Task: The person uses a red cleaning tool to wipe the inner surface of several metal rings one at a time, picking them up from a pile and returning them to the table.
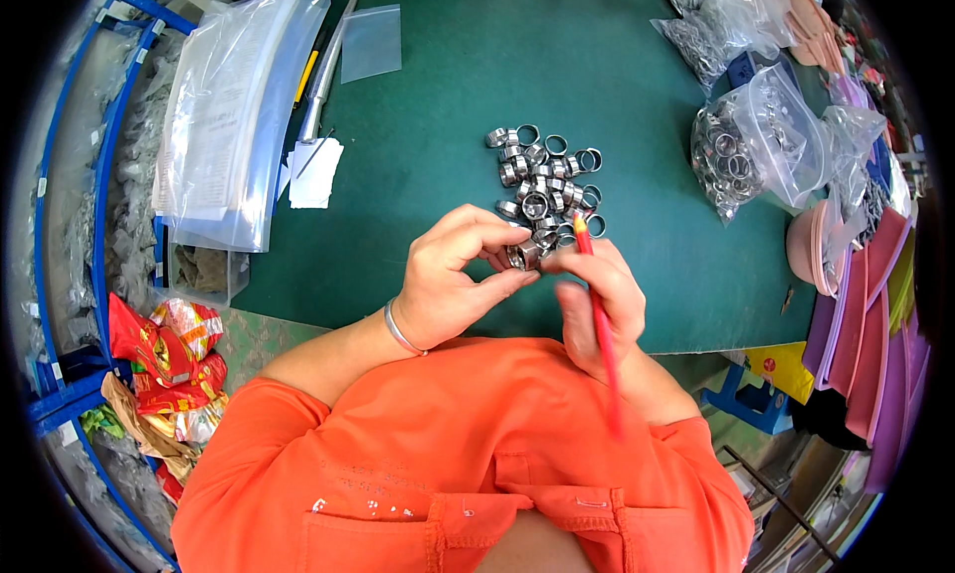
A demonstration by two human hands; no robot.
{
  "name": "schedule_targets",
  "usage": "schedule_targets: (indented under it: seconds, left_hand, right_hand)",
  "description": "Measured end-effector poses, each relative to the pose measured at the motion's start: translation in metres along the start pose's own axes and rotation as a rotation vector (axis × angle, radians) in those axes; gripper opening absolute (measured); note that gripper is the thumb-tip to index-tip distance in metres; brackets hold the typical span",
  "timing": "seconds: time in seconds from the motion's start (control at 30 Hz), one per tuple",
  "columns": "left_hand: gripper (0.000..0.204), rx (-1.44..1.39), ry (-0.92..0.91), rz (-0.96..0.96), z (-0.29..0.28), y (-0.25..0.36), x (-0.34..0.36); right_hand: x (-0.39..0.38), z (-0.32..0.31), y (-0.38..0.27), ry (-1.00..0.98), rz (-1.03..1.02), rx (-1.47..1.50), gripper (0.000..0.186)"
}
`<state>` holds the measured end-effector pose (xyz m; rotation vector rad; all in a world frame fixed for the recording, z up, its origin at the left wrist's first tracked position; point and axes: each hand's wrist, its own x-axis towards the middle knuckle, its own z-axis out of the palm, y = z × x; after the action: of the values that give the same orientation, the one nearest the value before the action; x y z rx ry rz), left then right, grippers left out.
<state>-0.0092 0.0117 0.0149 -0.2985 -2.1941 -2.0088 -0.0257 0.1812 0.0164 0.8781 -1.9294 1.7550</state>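
Between its thumb and fingers, my left hand (453, 270) pinches a shiny metal ring (524, 255) at the near edge of a loose heap of metal rings (537, 180). A red pencil (603, 334) with a yellowish tip pointing up and away rests in my right hand (609, 294), its lower end smeared by motion. The fingertips of that hand come close to the held ring; whether they touch it I cannot tell. Some rings of the heap stand on edge, others lie flat on the green table (438, 105).
Papers in a clear plastic sleeve (224, 115) lie at the left, beside a knife-like tool (323, 81), a small clear bag (372, 44) and a white paper scrap (316, 175). At the right sit a bag of rings (731, 155) and a pink bin (811, 245). Blue shelving (104, 175) stands far left.
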Motion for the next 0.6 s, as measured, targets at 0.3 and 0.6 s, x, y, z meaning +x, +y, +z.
schedule_targets:
  seconds: [0.3,0.6]
  left_hand:
    - [0.039,0.304,-0.154,0.004,-0.010,-0.003,0.010]
    - [0.029,0.586,-0.252,-0.052,-0.022,-0.028,0.010]
  right_hand:
    - [-0.001,0.004,-0.001,0.178,0.722,0.491,0.018]
    - [0.001,-0.001,-0.003,0.133,0.845,0.540,0.021]
